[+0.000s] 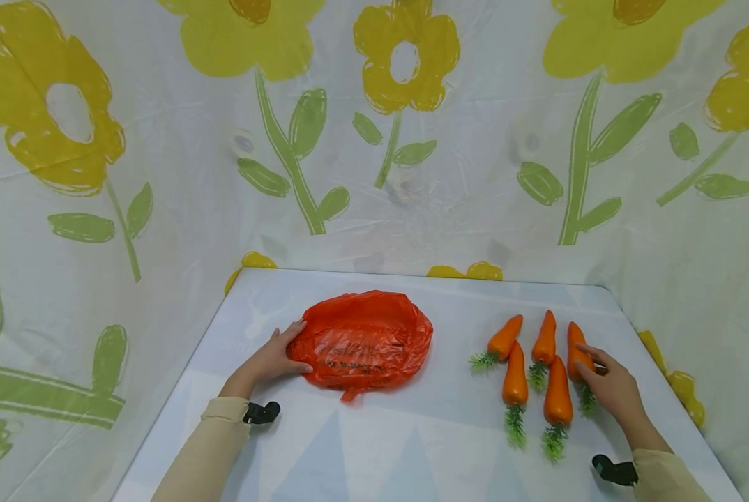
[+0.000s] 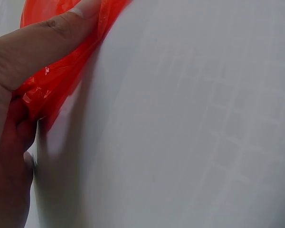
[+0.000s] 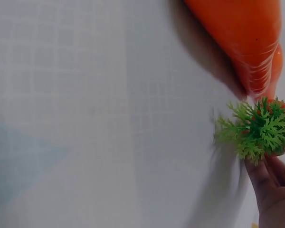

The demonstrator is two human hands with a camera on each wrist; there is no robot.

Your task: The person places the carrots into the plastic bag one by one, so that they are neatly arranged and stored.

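A red plastic bag (image 1: 365,341) with dark print lies spread on the table, left of its middle. My left hand (image 1: 277,357) grips the bag's left edge; in the left wrist view the thumb (image 2: 52,40) lies over the red film and the other fingers are tucked beneath it. Over on the right, my right hand (image 1: 609,383) holds the rightmost toy carrot (image 1: 574,338) from its right side, thumb and fingers around the orange body. The right wrist view shows that carrot's green leafy top (image 3: 261,130) in front of the fingers, with another carrot (image 3: 242,33) close by.
Several more carrots lie left of my right hand, among them an upper-left carrot (image 1: 505,338) and a lower carrot (image 1: 558,401). The white table (image 1: 450,446) has pale blue triangles. A flower-printed curtain (image 1: 450,202) encloses the table's back and sides.
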